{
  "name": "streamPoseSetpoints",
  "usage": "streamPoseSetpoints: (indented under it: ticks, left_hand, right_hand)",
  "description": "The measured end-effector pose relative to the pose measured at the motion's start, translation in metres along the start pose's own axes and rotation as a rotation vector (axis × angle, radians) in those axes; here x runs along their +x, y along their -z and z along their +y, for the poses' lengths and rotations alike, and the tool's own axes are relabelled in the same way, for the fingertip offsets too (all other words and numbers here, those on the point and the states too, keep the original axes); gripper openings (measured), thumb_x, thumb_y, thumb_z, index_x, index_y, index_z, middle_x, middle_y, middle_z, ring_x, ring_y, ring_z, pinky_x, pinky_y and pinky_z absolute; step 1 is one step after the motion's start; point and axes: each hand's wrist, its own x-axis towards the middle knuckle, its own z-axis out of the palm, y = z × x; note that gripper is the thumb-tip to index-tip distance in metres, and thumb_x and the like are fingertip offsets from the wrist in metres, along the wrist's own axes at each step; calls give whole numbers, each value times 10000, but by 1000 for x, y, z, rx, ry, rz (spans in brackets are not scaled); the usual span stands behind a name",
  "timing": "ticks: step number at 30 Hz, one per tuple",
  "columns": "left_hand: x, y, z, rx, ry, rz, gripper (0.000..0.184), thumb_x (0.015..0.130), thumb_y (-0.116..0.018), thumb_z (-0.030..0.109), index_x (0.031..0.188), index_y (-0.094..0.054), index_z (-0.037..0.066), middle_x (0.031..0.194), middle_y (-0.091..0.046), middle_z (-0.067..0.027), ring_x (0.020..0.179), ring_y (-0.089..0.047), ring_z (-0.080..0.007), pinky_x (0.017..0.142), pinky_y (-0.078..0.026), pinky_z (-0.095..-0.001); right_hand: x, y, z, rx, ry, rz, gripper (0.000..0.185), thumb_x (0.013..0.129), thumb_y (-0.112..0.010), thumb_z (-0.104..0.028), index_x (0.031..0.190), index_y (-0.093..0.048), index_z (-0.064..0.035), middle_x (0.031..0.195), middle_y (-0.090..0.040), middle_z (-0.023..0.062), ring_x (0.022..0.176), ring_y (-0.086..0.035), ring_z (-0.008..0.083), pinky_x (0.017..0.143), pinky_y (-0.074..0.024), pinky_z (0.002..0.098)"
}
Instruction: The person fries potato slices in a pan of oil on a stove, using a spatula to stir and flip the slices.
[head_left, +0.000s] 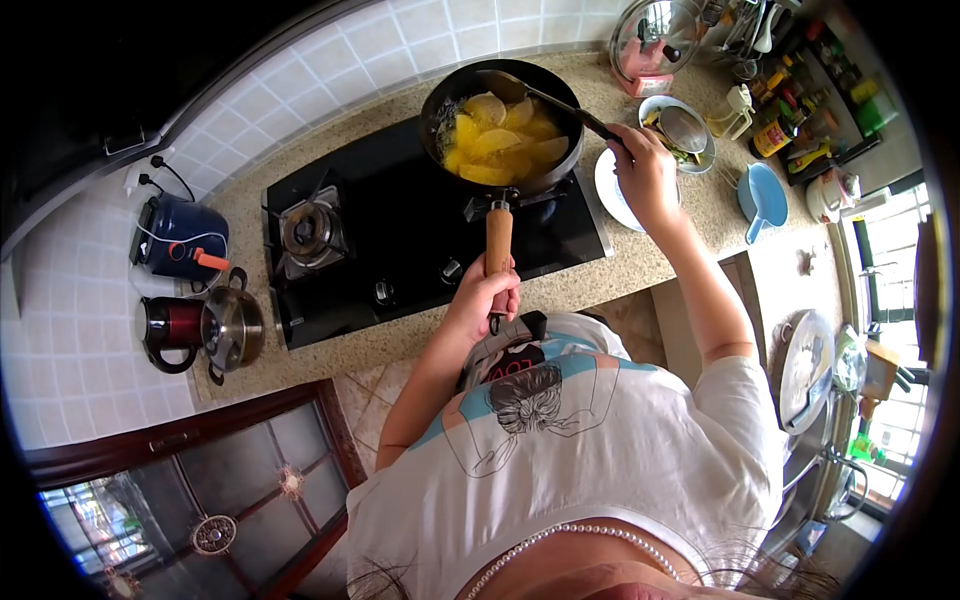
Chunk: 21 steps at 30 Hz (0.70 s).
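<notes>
Tiled wall point(370, 45) backs a speckled stone worktop point(620, 272) with a black gas hob point(390, 230). Head view, my only feed: yellow slices point(495, 140) lie in bubbling oil inside the wok point(457, 83), over the hob's right side. Left hand point(485, 300) is curled round its wooden handle point(498, 240), presumably for steadiness. Right hand point(645, 165) clasps the spatula point(560, 105) near its end; I judge this spares fingers the heat. White plate point(615, 190) sits just beside the hob, within easy reach.

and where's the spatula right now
In the head view, the spatula is at upper centre, held in the right hand, its blade at the far side of the pan, near the yellow slices.
</notes>
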Motion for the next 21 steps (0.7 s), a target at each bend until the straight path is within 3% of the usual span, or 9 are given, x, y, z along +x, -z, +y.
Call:
streamPoseSetpoints:
  ticks: [1,3,4,7,9,10,15,17,21]
  left_hand:
    - [1,0,1,2,-1,1,184,783,-567,62,914,-439,62,657,-514,-48,495,-512,-132,415,-420,-276]
    - [2,0,1,-4,-8,-5,185,783,-568,63,916,-439,62,657,-514,-48,495,-513,-133,415,-420,-277]
    - [2,1,0,-8,-9,-12,186,783,-568,63,917,-439,62,657,-514,-48,496,-514,-134,414,-420,-277]
    - [2,1,0,-5,-8,-8,192,783,-570,61,922,-438,60,658,-515,-48,496,-515,-134,412,-420,-277]
    - [2,1,0,-4,-4,-12,193,782,-571,60,923,-439,59,659,-515,-48,497,-516,-134,412,-420,-276]
    - [2,1,0,-5,-4,-13,194,782,-572,59,924,-439,57,659,-515,-48,497,-516,-134,411,-420,-275]
    - [2,1,-1,-12,-5,-12,202,780,-575,56,930,-439,56,659,-515,-46,498,-517,-134,410,-419,-271]
    - [3,2,-1,-15,-5,-8,204,780,-576,57,931,-439,56,660,-515,-46,499,-518,-134,410,-418,-271]
    - [3,2,-1,-14,-17,-20,204,780,-574,56,934,-440,55,656,-516,-44,493,-518,-137,409,-418,-270]
  right_hand:
    - [1,-2,4,-1,1,4,184,849,-642,-68,1031,-657,-51,799,-619,144,677,-636,285,587,-504,350]
    - [2,-5,9,166,-120,-40,194,868,-639,-74,1054,-652,-21,762,-623,104,611,-635,173,525,-517,288]
    - [1,-4,9,166,-120,-40,194,868,-639,-74,1054,-652,-21,762,-623,104,611,-635,173,525,-517,288]
    - [5,2,6,423,-459,-102,187,856,-638,-91,1015,-661,4,701,-660,125,579,-659,198,539,-505,294]
    - [3,1,14,576,-511,-124,207,878,-620,-95,1053,-658,10,648,-648,82,524,-638,116,510,-498,240]
    - [2,3,15,557,-510,-183,215,912,-593,-81,1095,-638,21,698,-594,21,584,-597,76,521,-536,225]
    - [-3,7,-3,548,-523,-225,214,905,-601,-73,1098,-641,11,758,-611,41,592,-600,74,542,-535,228]
    - [-5,4,-4,390,-308,-99,199,893,-614,-64,1080,-648,-3,764,-622,53,570,-612,93,538,-528,230]
    - [1,-2,10,184,-142,-53,189,884,-623,-60,1064,-651,-11,773,-630,77,576,-629,116,537,-526,234]
